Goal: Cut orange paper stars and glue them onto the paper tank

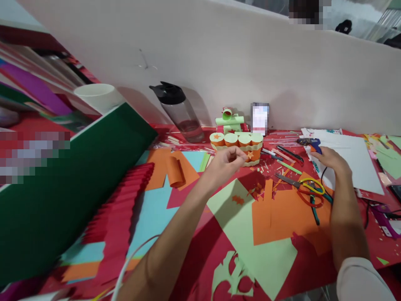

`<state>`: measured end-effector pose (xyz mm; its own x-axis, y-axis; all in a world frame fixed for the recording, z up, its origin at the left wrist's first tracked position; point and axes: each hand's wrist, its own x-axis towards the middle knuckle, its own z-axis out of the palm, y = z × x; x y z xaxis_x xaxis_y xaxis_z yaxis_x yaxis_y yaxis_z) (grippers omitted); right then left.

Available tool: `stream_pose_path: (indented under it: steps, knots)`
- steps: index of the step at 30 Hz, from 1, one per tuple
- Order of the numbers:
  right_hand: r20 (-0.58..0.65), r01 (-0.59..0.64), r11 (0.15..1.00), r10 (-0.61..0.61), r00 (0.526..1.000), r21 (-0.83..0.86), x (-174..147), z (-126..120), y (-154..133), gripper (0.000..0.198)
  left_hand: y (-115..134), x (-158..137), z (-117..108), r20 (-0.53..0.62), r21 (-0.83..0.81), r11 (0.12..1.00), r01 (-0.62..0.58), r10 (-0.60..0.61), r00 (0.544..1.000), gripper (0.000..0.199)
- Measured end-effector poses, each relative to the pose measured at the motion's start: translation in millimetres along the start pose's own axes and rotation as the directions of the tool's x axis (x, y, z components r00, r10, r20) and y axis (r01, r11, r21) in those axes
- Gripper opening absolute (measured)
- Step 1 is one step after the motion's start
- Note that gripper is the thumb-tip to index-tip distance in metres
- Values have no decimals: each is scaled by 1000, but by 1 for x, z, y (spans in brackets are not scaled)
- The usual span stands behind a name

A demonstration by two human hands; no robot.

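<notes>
My left hand [230, 162] is closed in a pinch in front of a small craft of rolled orange and pale green paper [237, 139]. Its fingertips come up beside an orange paper star [249, 155] on the craft's front; whether they grip anything is hidden. Another orange star [216, 136] lies on top of the leftmost roll. Off to the right, my right hand [333, 159] is closed around a blue hot glue gun [317, 145], its nozzle pointing left above a white sheet. Scissors with yellow and red handles [308, 189] lie between my forearms.
A dark green board [78, 188] leans at the left, by crinkled red paper [120, 213]. A water bottle [183, 113], a phone [260, 119] and a green paper figure [230, 121] stand along the wall. Orange sheets [282, 213], green sheets [241, 225] and a cutter knife [290, 154] lie around.
</notes>
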<state>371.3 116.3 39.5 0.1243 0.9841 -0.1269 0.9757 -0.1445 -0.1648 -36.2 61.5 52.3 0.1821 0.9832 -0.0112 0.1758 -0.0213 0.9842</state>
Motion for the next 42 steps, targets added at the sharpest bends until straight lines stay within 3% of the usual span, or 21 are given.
stream_pose_path:
  steps: [5, 9, 14, 16, 18, 20, 23, 27, 42]
  knots:
    - [146, 83, 993, -70, 987, -86, 3, 13, -9, 32, -2, 0, 1, 12, -10, 1000, -1, 1, 1000, 19]
    - [168, 84, 992, -69, 983, -90, 6, 22, -13, 30, -5, 1, 1, 26, -14, 1000, 3, -3, 1000, 18]
    - [70, 30, 997, -25, 997, -77, -1, 9, -18, 38, 0, -2, 1, 37, 30, 1000, 10, -11, 999, 14]
    - [-18, 96, 994, -95, 995, 47, -10, -1, -31, 37, 4, -3, 2, 46, 56, 998, -1, -2, 999, 12]
    - [-97, 312, 909, -297, 950, 275, -22, -11, -52, 32, 7, -5, 3, 66, 76, 997, -10, 5, 998, 12]
    - [-137, 443, 769, -432, 892, 460, -35, -15, -79, 31, 9, -6, 5, 90, 81, 997, -12, 5, 996, 13]
    - [-140, 486, 634, -515, 846, 601, -53, -13, -120, 28, 8, -8, 6, 130, 60, 998, -1, -6, 992, 15]
    - [-129, 509, 552, -584, 801, 661, -67, -4, -153, 22, 5, -8, 7, 206, 41, 998, 38, -45, 978, 15]
    - [-101, 518, 620, -580, 809, 589, -81, 3, -169, 14, -2, -3, 9, 281, 58, 998, 37, -52, 958, 13]
